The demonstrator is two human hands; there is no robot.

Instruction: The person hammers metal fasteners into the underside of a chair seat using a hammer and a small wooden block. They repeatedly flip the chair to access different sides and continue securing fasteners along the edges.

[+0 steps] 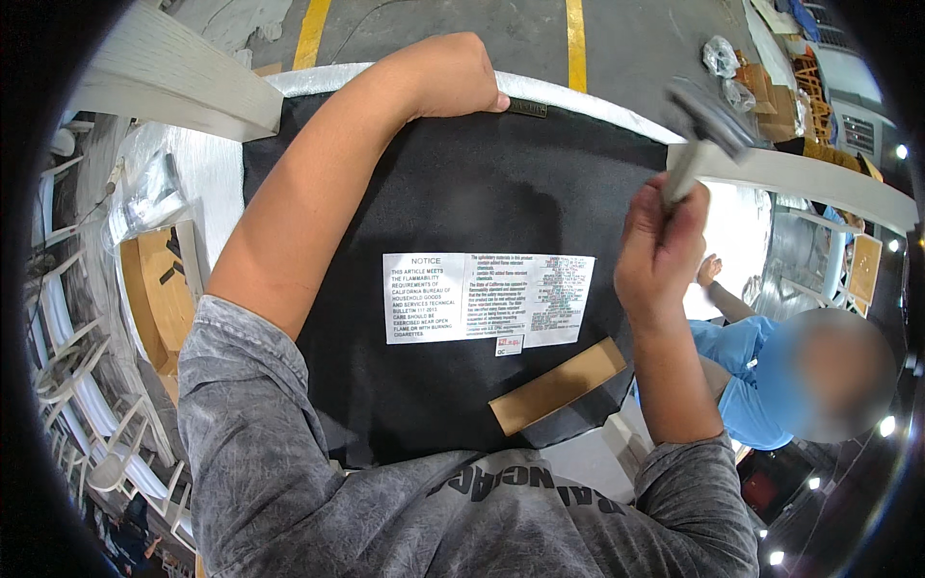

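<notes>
An upturned seat lies in front of me, its underside covered in black fabric (pixel 434 193) with white printed labels (pixel 434 308) on it. At its far edge my left hand (pixel 458 77) is curled closed, the thumb tip at the left end of a small dark plate (pixel 527 109). Its other fingertips are hidden. My right hand (pixel 663 241) is wrapped round the handle of a hammer (pixel 682 173). The hammer is raised above the seat's right side, its head blurred by motion.
A narrow brown cardboard box (pixel 559 385) lies on the fabric near me. Pale chair legs (pixel 183 72) rise at both sides. An open carton (pixel 159 289) stands at left. On the right is another person in a blue shirt (pixel 742 376). Yellow lines mark the floor beyond.
</notes>
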